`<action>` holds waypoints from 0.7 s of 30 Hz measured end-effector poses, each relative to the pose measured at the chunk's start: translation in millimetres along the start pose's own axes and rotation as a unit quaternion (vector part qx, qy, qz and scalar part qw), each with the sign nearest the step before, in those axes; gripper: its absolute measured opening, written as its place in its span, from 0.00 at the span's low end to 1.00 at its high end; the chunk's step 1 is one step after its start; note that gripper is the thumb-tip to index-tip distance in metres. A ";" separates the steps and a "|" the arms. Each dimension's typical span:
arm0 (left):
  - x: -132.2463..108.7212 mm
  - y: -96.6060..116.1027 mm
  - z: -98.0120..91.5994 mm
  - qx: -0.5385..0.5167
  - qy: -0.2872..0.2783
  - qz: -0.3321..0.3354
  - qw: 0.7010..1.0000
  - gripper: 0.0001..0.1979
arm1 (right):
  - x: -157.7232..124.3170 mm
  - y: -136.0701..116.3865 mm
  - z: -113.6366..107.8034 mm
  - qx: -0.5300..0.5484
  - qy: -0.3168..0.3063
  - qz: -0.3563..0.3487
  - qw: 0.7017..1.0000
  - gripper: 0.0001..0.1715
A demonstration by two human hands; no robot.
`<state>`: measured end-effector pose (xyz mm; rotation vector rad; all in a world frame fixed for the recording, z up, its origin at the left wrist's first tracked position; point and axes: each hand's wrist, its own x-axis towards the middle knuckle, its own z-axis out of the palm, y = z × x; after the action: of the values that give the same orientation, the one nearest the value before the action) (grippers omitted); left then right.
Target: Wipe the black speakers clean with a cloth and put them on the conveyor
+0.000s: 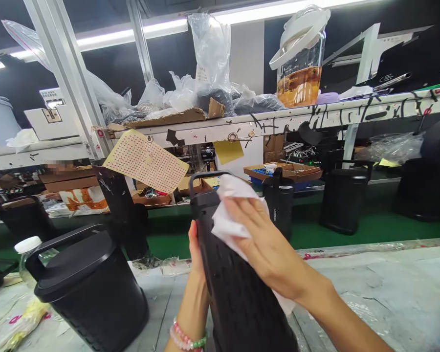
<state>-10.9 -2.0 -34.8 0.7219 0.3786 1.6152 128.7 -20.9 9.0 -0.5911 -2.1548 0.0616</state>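
White cloth (235,187) under extended right fingers (250,214), against black case (238,288).

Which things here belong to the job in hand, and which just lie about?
Job in hand:
Tall black textured case with looped handle
Crumpled white wipe pressed against it

Seemingly lying about:
Clear jug with white lid, amber liquid
Yellow rectangular sheet with red marks
Clear white-capped bottle

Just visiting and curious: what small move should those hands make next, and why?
Perhaps the right hand should slide the white wipe down the black case: the wipe lies near the handle, leaving the lower face uncovered, while the left hand holds the side.
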 end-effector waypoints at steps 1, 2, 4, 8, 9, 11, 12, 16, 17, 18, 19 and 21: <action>2.6 -1.2 -0.5 -0.016 -0.012 -0.007 1.000 0.29 | -2.3 6.8 0.0 0.036 0.034 0.038 0.998 0.32; 4.1 -1.8 -1.1 -0.028 -0.019 -0.023 0.999 0.28 | -5.9 13.0 0.3 0.078 0.062 0.085 0.991 0.33; 3.9 -0.8 -1.8 -0.037 -0.013 -0.076 0.996 0.28 | -14.2 22.5 -0.4 0.160 0.076 0.188 0.966 0.35; -3.2 5.4 1.6 0.015 0.045 -0.104 0.993 0.30 | -21.6 31.1 -9.8 0.285 0.010 0.318 0.904 0.36; -4.9 5.7 3.4 0.042 0.058 -0.087 0.994 0.29 | -21.5 31.7 -12.0 0.300 0.015 0.323 0.897 0.36; -7.3 3.7 7.6 0.099 0.069 -0.051 0.991 0.27 | -21.5 31.7 -12.7 0.308 0.056 0.326 0.892 0.35; -8.0 1.6 9.9 0.122 0.068 -0.035 0.990 0.25 | -22.0 31.3 -11.0 0.303 0.080 0.320 0.894 0.34; -8.1 -4.6 16.9 0.161 0.071 0.025 0.984 0.22 | -28.6 30.7 1.6 0.228 0.127 0.176 0.949 0.32; -8.0 -3.8 17.6 0.159 0.077 0.035 0.984 0.22 | -30.5 30.8 3.8 0.191 0.112 0.105 0.970 0.32; -7.9 -1.9 17.9 0.156 0.084 0.044 0.983 0.23 | -32.2 30.6 4.9 0.151 0.083 0.034 0.984 0.32; -8.2 1.1 17.9 0.153 0.091 0.048 0.983 0.25 | -33.9 29.8 5.0 0.113 0.043 -0.031 0.992 0.32; -9.3 8.5 18.4 0.139 0.099 0.037 0.985 0.27 | -38.2 25.7 3.2 0.071 -0.057 -0.130 0.987 0.31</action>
<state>-5.2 -15.4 -18.0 0.7934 0.7406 1.7306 155.5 -14.2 -28.0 -0.2258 -2.2988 0.1087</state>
